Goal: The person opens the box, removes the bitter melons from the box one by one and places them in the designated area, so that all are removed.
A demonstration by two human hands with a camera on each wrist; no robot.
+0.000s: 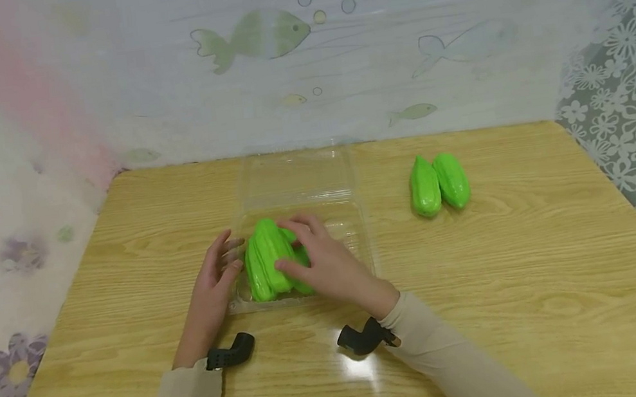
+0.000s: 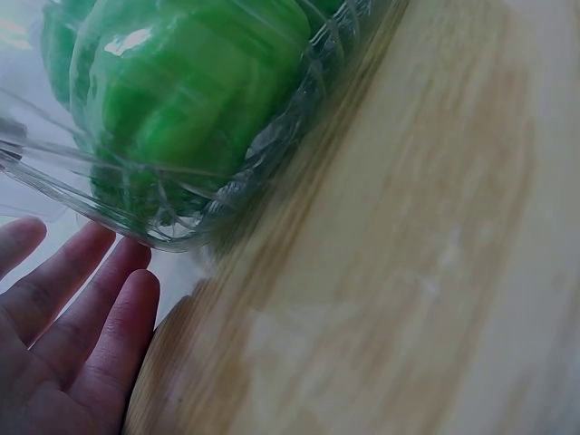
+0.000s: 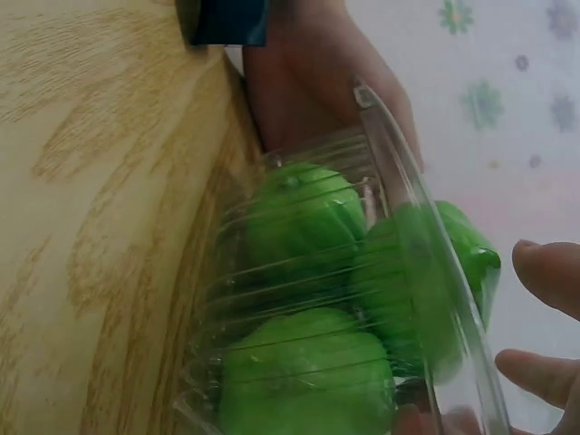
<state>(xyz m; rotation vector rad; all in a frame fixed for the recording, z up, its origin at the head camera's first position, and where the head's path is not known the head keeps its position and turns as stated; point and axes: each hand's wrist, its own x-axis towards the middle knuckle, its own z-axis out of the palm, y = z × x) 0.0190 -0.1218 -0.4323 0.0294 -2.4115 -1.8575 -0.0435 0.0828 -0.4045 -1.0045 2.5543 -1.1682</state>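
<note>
A clear plastic clamshell box [image 1: 361,255] lies opened on the table, its lid [image 1: 295,175] folded back toward the wall. Several bright green, ridged, fruit-like pieces fill the box's left part; the top one [image 1: 271,249] lies over others and rises above the rim in the right wrist view. My left hand [image 1: 216,283] is beside the box's left wall, with fingers [image 2: 122,313] extended at its edge. Over the pile is my right hand [image 1: 327,265], its thumb and fingers spread around the top piece. In the right wrist view, a gap separates the visible fingertips [image 3: 530,263] from that piece.
Two more green ridged pieces [image 1: 425,187] [image 1: 452,181] lie side by side on the wooden table [image 1: 506,269], right of the box. A wall [image 1: 363,77] with fish drawings stands behind the table. Black wrist devices [image 1: 362,337] sit on both forearms.
</note>
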